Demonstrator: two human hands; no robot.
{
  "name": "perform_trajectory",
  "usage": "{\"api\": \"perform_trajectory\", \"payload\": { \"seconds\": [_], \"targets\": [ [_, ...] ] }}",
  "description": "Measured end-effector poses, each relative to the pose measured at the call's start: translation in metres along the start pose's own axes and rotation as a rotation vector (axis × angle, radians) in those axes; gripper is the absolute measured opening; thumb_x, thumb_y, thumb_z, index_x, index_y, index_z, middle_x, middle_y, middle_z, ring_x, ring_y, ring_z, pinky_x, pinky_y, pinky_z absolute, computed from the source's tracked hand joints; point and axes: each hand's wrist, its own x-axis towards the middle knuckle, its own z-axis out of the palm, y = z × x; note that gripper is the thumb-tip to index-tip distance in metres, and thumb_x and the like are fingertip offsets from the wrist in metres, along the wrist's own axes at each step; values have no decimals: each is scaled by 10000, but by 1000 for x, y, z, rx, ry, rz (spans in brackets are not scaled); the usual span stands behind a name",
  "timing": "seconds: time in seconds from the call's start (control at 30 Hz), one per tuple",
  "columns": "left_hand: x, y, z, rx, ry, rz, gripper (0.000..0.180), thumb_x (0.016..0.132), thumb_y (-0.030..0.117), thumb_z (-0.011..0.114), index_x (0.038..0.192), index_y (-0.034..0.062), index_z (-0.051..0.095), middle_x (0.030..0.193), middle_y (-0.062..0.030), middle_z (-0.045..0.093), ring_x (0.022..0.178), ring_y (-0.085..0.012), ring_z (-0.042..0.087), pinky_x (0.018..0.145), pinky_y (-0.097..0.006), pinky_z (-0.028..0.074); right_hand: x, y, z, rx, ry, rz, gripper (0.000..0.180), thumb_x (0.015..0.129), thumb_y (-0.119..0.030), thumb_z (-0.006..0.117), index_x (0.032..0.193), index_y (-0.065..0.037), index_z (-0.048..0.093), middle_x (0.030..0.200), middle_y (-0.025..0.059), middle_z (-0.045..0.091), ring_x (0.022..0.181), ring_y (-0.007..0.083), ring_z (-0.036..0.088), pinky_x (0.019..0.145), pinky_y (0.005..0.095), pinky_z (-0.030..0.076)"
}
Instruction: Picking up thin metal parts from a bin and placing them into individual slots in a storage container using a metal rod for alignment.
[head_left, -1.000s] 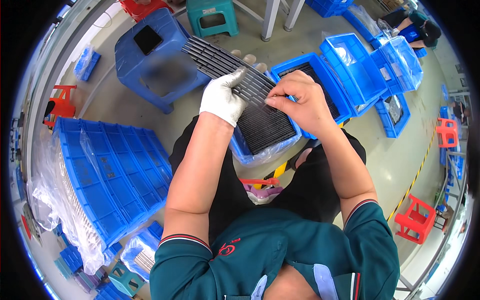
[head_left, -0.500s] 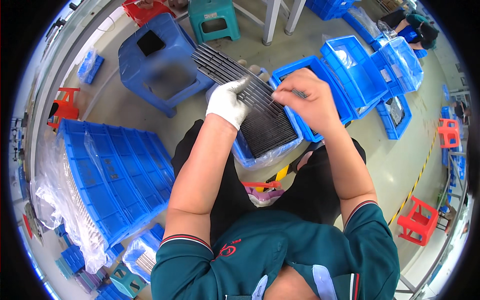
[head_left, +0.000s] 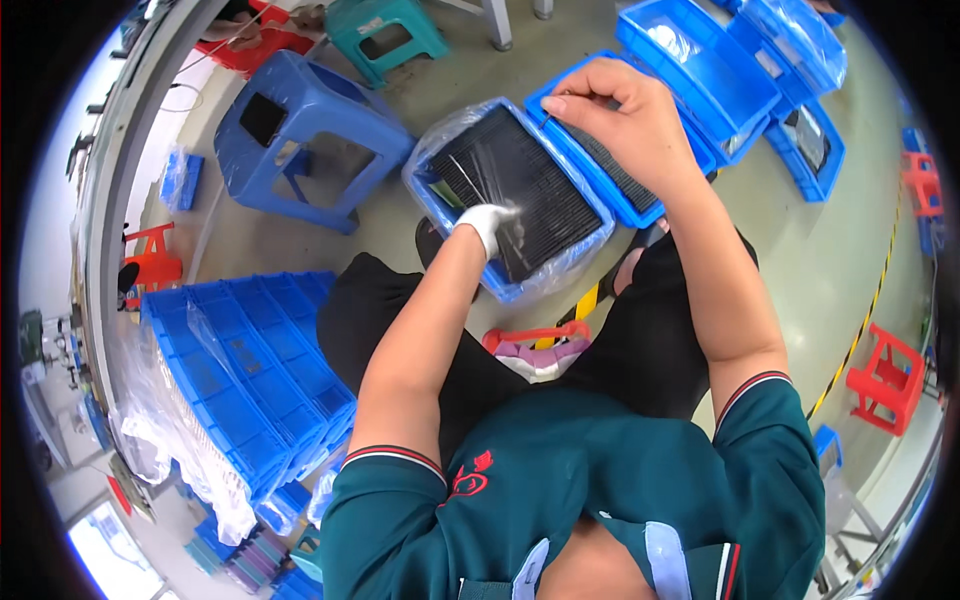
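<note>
My left hand (head_left: 488, 226), in a white glove, reaches into a plastic-lined blue crate filled with thin dark rods (head_left: 540, 185). Its fingers are smeared by motion, and whether they grip any rods cannot be made out. A few paler streaks run across the rods beside the glove. Bare and raised, my right hand (head_left: 610, 110) is above a second blue crate (head_left: 640, 213) that also holds dark rods. Thumb and forefinger are pinched together; a tiny dark sliver shows at the tips, too small to name.
A blue stool (head_left: 300, 130) stands left of the rod crate, with a green stool (head_left: 385, 35) behind it. Stacked blue crates (head_left: 250, 360) with plastic wrap sit at my left. More blue bins (head_left: 700, 70) are at the far right, and a red stool (head_left: 885, 380) stands farther out.
My left hand has come down to the crate; the fanned bundle of dark rods it held up no longer shows raised. My right hand has moved slightly up, still pinched.
</note>
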Motion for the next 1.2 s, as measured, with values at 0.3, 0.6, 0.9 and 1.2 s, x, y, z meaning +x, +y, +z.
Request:
{"api": "perform_trajectory", "payload": {
  "seconds": [0.3, 0.6, 0.9, 1.2],
  "targets": [
    [64, -72, -8, 716, 380, -177, 59, 885, 96, 589, 935, 68, 574, 723, -131, 585, 584, -248, 581, 543, -466, 483, -22, -5, -40, -199, 22, -105, 97, 785, -96, 750, 829, -26, 699, 808, 23, 631, 777, 138, 578, 695, 261, 451],
    [85, -45, 23, 1499, 734, 146, 293, 882, 180, 538, 1153, 98, 615, 1171, -162, 655, 1102, -308, 638, 901, -425, 517, -24, 2, -53, -346, 15, -219, 111, 722, -4, 751, 804, -23, 678, 801, 50, 628, 789, 179, 581, 683, 285, 453],
    [134, -40, 40, 1796, 862, 650, 198, 914, 169, 477, 1059, 109, 599, 992, -89, 608, 947, -265, 606, 752, -429, 502, -20, 0, -49, -436, -35, -200, 183, 631, 53, 727, 786, 6, 642, 773, 70, 566, 785, 223, 538, 679, 311, 430],
    [121, -62, 31, 1744, 897, 949, 518, 801, 256, 666, 1270, 118, 492, 1176, -77, 521, 1057, -262, 508, 835, -414, 451, -17, 6, -46, -481, -98, -165, 192, 633, 23, 741, 799, 6, 646, 781, 73, 567, 797, 235, 541, 691, 315, 432]
  ]
}}
